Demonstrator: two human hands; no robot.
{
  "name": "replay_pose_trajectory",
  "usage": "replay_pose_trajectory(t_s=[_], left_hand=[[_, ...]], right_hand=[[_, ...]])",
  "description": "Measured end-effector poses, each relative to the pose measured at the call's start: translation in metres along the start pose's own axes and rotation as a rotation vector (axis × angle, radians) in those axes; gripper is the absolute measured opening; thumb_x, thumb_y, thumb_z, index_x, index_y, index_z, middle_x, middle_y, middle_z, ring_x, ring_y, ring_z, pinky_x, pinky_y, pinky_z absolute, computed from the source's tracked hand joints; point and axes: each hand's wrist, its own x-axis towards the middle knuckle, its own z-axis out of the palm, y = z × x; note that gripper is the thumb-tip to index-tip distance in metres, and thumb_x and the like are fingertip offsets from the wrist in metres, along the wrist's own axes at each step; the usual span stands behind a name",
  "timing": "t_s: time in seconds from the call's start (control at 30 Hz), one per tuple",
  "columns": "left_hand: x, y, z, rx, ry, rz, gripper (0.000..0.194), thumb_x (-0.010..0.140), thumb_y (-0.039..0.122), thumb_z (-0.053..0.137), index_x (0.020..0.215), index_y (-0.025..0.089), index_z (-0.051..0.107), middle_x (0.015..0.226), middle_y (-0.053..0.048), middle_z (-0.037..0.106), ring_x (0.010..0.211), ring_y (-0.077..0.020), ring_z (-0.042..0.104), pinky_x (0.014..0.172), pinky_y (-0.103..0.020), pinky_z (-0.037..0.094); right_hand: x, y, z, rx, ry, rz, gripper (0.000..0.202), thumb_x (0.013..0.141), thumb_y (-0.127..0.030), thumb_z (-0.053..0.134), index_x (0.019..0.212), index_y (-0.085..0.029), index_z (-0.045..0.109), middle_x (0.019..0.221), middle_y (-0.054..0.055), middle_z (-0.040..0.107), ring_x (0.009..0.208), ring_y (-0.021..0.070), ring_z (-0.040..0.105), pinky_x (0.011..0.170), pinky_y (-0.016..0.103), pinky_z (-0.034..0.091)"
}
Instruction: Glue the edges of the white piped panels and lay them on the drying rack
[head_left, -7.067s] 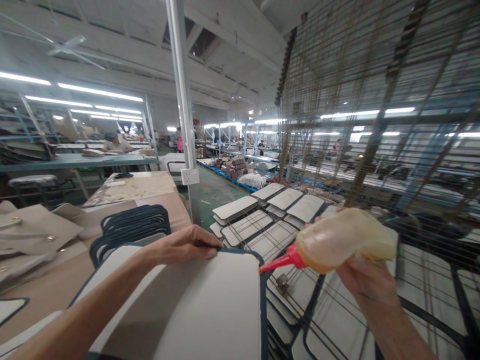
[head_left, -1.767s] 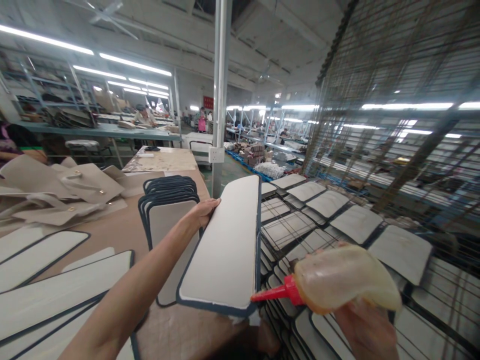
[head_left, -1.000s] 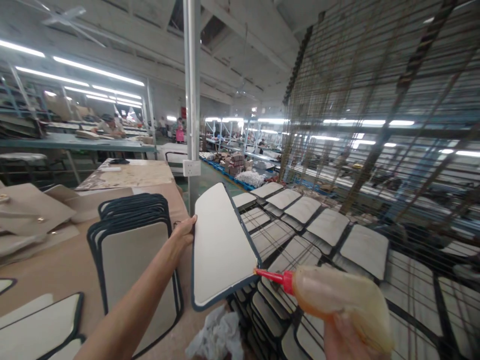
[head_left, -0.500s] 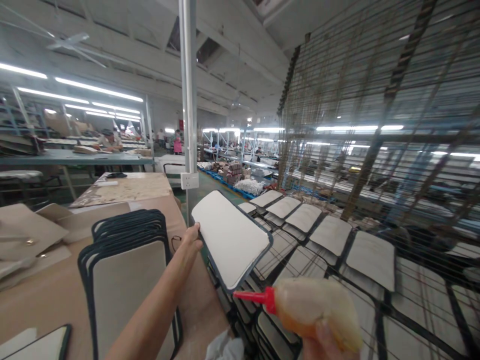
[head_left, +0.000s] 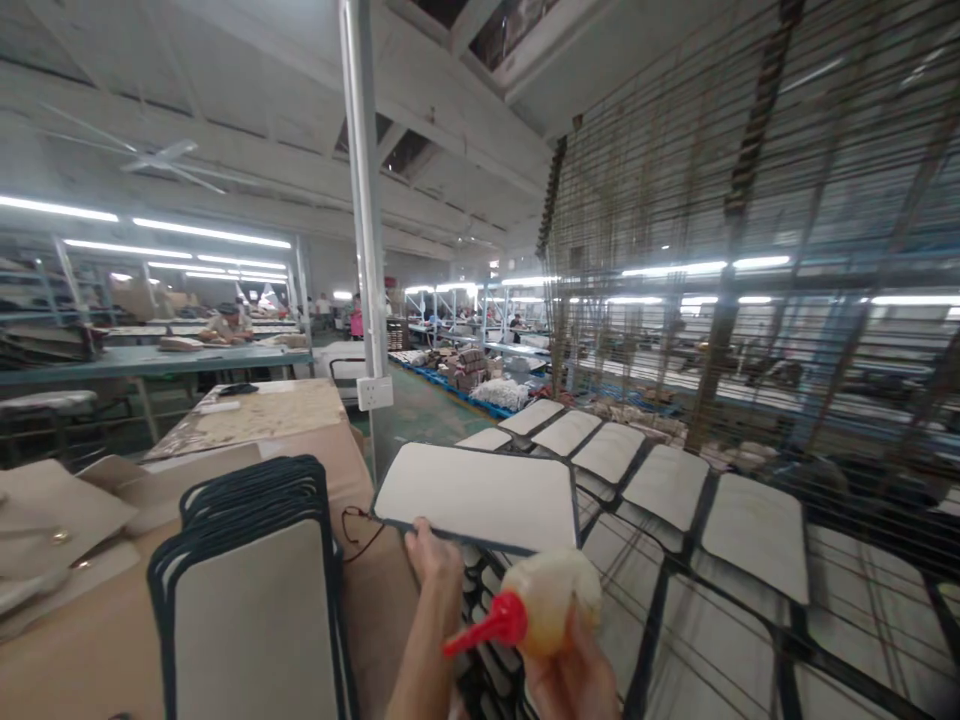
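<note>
A pale panel with a dark edge (head_left: 480, 490) is held up over the gap between the table and the wire rack. My left hand (head_left: 435, 555) grips its near edge, fingers closed on it. In my right hand (head_left: 566, 655) is a squeeze bottle (head_left: 555, 600) of amber liquid, its red nozzle pointing left and down, just below the panel's lower right edge. A stack of similar dark-edged panels (head_left: 251, 610) leans on the brown-covered table (head_left: 382, 590) to the left.
Rows of pale panels (head_left: 754, 530) lie on the wire rack at right, with its raised wire grids (head_left: 720, 200) above. A metal post with a socket box (head_left: 375, 393) stands beyond the held panel. Loose pale pieces (head_left: 60, 510) lie far left.
The held panel has turned from a steep diagonal to nearly level across. My left hand moved right and down to its near edge. The bottle moved left, its nozzle tilting further down.
</note>
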Motion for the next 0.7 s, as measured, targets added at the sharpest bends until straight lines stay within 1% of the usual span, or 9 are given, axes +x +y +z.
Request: replay_pose_trajectory(t_s=[0.1, 0.17, 0.23, 0.33, 0.4, 0.47, 0.53, 0.6, 0.7], left_hand=[[-0.027, -0.005, -0.013, -0.101, 0.136, 0.002, 0.017, 0.094, 0.021, 0.031, 0.086, 0.024, 0.046, 0.073, 0.004, 0.057, 0.067, -0.0097, 0.061, 0.064, -0.022, 0.049], [-0.043, 0.001, -0.026, -0.186, 0.076, 0.015, 0.011, 0.09, 0.018, 0.041, 0.085, 0.023, 0.05, 0.078, 0.003, 0.061, 0.071, -0.0102, 0.063, 0.07, -0.024, 0.051], [-0.058, 0.011, -0.042, -0.237, -0.09, 0.028, 0.008, 0.084, 0.019, 0.052, 0.09, 0.022, 0.057, 0.091, -0.001, 0.066, 0.085, -0.0135, 0.065, 0.082, -0.028, 0.05], [-0.083, 0.02, -0.075, -0.15, -0.251, 0.034, 0.034, 0.074, 0.029, 0.066, 0.107, 0.023, 0.062, 0.126, -0.008, 0.058, 0.118, -0.0237, 0.052, 0.092, -0.034, 0.046], [-0.101, 0.023, -0.102, -0.022, -0.223, 0.049, 0.052, 0.068, 0.035, 0.072, 0.118, 0.032, 0.058, 0.146, -0.004, 0.038, 0.134, -0.0298, 0.032, 0.085, -0.038, 0.05], [-0.121, 0.034, -0.13, 0.088, -0.203, 0.072, 0.065, 0.061, 0.04, 0.077, 0.122, 0.038, 0.055, 0.15, -0.002, 0.031, 0.136, -0.034, 0.025, 0.075, -0.04, 0.053], [-0.139, 0.062, -0.152, 0.206, -0.246, 0.102, 0.067, 0.057, 0.047, 0.077, 0.121, 0.034, 0.058, 0.135, -0.011, 0.051, 0.122, -0.037, 0.046, 0.072, -0.04, 0.053], [-0.15, 0.108, -0.156, 0.462, -0.198, 0.222, 0.056, 0.069, 0.052, 0.067, 0.119, 0.027, 0.061, 0.105, -0.014, 0.069, 0.094, -0.0323, 0.064, 0.074, -0.041, 0.053], [-0.145, 0.184, -0.124, 0.971, -0.038, 0.758, 0.048, 0.077, 0.044, 0.061, 0.121, 0.026, 0.058, 0.11, -0.009, 0.067, 0.105, -0.0289, 0.06, 0.096, -0.044, 0.042]], right_hand=[[0.008, -0.003, 0.015, 0.103, -0.03, 0.013, 0.027, 0.07, -0.04, 0.077, 0.091, -0.024, 0.072, 0.096, 0.005, 0.071, 0.093, 0.0207, 0.066, 0.088, 0.033, 0.051], [0.009, -0.011, 0.02, 0.116, 0.02, 0.016, 0.027, 0.069, -0.04, 0.078, 0.091, -0.026, 0.072, 0.094, 0.003, 0.072, 0.09, 0.0198, 0.067, 0.083, 0.031, 0.053], [0.009, -0.018, 0.024, 0.119, 0.094, 0.008, 0.031, 0.062, -0.04, 0.082, 0.088, -0.027, 0.072, 0.089, 0.002, 0.072, 0.083, 0.0199, 0.068, 0.076, 0.03, 0.056], [0.008, -0.024, 0.037, 0.113, 0.207, -0.007, 0.04, 0.047, -0.04, 0.088, 0.082, -0.026, 0.073, 0.084, 0.003, 0.073, 0.075, 0.0208, 0.069, 0.068, 0.029, 0.057], [0.008, -0.025, 0.048, 0.113, 0.231, 0.015, 0.044, 0.044, -0.04, 0.089, 0.083, -0.026, 0.073, 0.087, 0.004, 0.073, 0.075, 0.0219, 0.068, 0.068, 0.031, 0.057], [0.009, -0.024, 0.056, 0.129, 0.227, 0.053, 0.045, 0.045, -0.04, 0.089, 0.085, -0.027, 0.073, 0.089, 0.005, 0.072, 0.077, 0.0232, 0.068, 0.068, 0.033, 0.057], [0.01, -0.02, 0.06, 0.137, 0.192, 0.107, 0.044, 0.046, -0.04, 0.088, 0.085, -0.028, 0.073, 0.089, 0.005, 0.072, 0.078, 0.0247, 0.068, 0.071, 0.037, 0.057], [0.01, -0.011, 0.061, 0.123, 0.111, 0.154, 0.04, 0.049, -0.04, 0.087, 0.085, -0.029, 0.073, 0.09, 0.006, 0.072, 0.081, 0.0264, 0.068, 0.076, 0.042, 0.055], [0.005, 0.008, 0.067, 0.09, -0.053, 0.215, 0.037, 0.058, -0.044, 0.083, 0.089, -0.028, 0.073, 0.097, 0.008, 0.071, 0.087, 0.0283, 0.066, 0.086, 0.047, 0.051]])
